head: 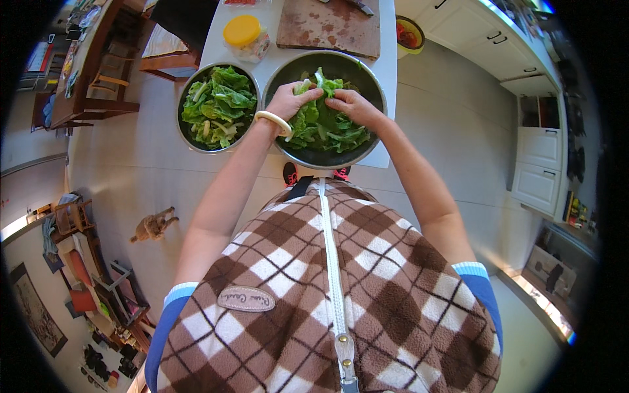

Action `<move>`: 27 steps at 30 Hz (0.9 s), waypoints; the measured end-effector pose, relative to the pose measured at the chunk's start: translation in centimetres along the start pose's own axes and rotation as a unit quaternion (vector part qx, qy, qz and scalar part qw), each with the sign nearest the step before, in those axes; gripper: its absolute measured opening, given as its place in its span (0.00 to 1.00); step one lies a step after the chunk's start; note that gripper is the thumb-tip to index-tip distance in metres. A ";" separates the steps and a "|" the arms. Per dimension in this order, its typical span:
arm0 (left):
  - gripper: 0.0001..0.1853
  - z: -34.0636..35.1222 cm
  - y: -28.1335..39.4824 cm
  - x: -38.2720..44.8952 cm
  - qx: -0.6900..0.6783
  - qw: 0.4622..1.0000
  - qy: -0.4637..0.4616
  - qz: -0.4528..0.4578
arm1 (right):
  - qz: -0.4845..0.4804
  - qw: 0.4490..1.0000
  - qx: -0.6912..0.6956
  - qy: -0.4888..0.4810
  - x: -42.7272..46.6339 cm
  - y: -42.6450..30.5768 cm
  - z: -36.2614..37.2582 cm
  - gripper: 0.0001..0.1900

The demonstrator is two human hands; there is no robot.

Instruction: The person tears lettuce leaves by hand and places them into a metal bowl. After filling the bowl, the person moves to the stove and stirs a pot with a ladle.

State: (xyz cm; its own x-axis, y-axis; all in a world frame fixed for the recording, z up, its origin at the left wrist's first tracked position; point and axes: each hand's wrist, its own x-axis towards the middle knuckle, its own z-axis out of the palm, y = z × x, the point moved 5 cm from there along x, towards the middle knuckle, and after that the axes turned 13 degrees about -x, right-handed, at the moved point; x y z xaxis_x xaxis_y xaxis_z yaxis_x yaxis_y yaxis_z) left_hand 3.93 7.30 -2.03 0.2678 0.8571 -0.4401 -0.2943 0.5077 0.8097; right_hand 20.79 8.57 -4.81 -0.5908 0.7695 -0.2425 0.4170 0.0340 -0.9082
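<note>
Both my hands are over a large stainless steel bowl (pixel 377 83) of green leafy vegetables (pixel 339 132) at the table's near edge. My left hand (pixel 290 100), with a pale bangle on its wrist, grips a leafy green by its whitish stem. The fingers of my right hand (pixel 356 105) pinch the same bunch of leaves (pixel 327 88) close beside it. To the left, touching or nearly touching the large bowl, stands a smaller metal bowl (pixel 183 132) heaped with leaves and pale stem pieces (pixel 221 105).
A stained wooden cutting board (pixel 327 27) lies behind the large bowl, with a knife (pixel 361 7) on its far part. A clear jar with a yellow lid (pixel 242 30) stands behind the smaller bowl. A bin (pixel 410 37) is beyond the table's right edge. A brown dog (pixel 153 226) is on the floor.
</note>
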 end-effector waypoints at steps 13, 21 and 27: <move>0.11 -2.0 1.4 0.2 -0.105 0.989 0.073 0.075 | 0.061 0.916 -0.392 -0.067 -1.8 -2.8 -0.6 0.32; 0.08 -0.8 -0.2 1.7 -0.167 0.981 0.039 0.088 | -0.015 0.990 -0.100 0.098 2.2 -2.7 2.3 0.48; 0.08 0.3 -0.2 1.9 -0.209 0.951 0.078 0.215 | 0.017 0.988 -0.135 0.076 1.7 -3.3 3.5 0.23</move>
State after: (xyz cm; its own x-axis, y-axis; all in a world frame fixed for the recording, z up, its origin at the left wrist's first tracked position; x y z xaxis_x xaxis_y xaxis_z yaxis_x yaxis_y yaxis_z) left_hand 4.80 8.82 -2.92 -0.0890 0.9793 -0.1818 -0.6931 0.0702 0.7174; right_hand 15.97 7.56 -3.42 -0.4714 0.8592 -0.1991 0.6164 0.1594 -0.7711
